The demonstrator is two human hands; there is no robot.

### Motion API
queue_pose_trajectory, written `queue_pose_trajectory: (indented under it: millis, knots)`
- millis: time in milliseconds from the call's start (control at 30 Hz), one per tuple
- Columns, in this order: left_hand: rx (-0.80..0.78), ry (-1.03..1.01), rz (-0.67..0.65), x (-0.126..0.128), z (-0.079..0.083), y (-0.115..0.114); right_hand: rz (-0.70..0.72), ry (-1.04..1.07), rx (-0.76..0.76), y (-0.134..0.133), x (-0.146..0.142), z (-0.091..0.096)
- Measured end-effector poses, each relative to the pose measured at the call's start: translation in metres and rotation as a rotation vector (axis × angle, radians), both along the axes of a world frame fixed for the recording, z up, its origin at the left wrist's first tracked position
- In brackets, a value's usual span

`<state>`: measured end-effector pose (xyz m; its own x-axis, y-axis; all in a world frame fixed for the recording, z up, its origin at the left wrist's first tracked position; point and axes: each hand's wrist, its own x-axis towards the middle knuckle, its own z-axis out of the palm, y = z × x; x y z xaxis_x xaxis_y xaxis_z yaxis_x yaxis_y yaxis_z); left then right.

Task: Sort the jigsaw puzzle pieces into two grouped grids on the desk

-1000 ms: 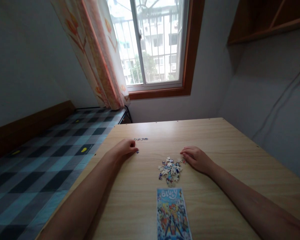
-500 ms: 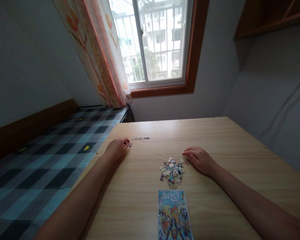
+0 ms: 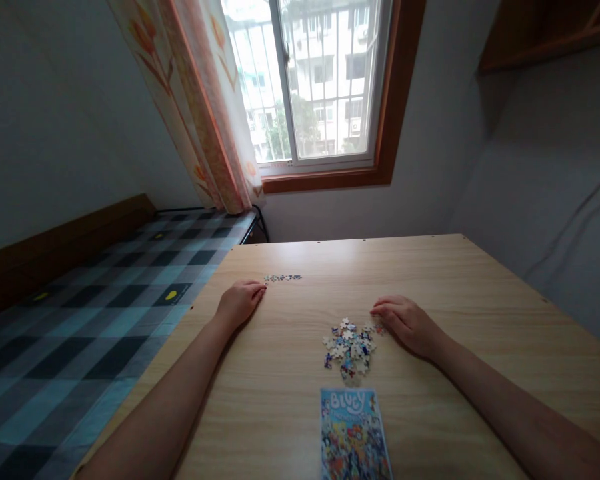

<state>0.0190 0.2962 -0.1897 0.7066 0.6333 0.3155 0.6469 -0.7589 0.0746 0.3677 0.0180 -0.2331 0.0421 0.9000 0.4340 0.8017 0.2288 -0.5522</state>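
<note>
My left hand point(image 3: 241, 301) rests at the table's far left, its fingers pinched together over a small jigsaw puzzle piece that they mostly cover. Just beyond the fingertips lies a short row of joined puzzle pieces point(image 3: 283, 277). My right hand point(image 3: 406, 324) lies palm down on the table, fingers stretched out and loosely bent, holding nothing. Beside its fingertips, to the left, is a heap of loose puzzle pieces point(image 3: 349, 348), several of them blank side up. Nearer to me is a colourful picture card reading "Bluey" point(image 3: 355, 437).
The pale wooden table point(image 3: 280, 387) spans the middle of the view. A bed with a checked cover point(image 3: 105, 333) adjoins its left side. Behind are a window point(image 3: 325, 87) and a flowered curtain point(image 3: 200, 107); a wooden shelf point(image 3: 545, 43) hangs at upper right.
My left hand has moved slightly right, closer to the row, and its fingers now cover the loose piece that showed beside them. My right hand stays by the heap. The view has shifted slightly.
</note>
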Motion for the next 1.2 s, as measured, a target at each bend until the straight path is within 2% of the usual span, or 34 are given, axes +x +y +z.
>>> queue_pose_trajectory:
  millis: [200,567,1200]
  knots:
    - [0.107,-0.016,-0.021,0.0019,-0.0009,-0.0053,0.008,0.002,-0.007,-0.0001,0.0000,0.0016]
    - [-0.009,0.084,0.012,0.0006,-0.0036,-0.0059,0.005,-0.018,0.024,-0.0018,-0.0003,0.0028]
    - [0.008,0.076,0.016,-0.0011,-0.0064,-0.0050,0.008,-0.033,0.002,0.0003,0.0008,0.0012]
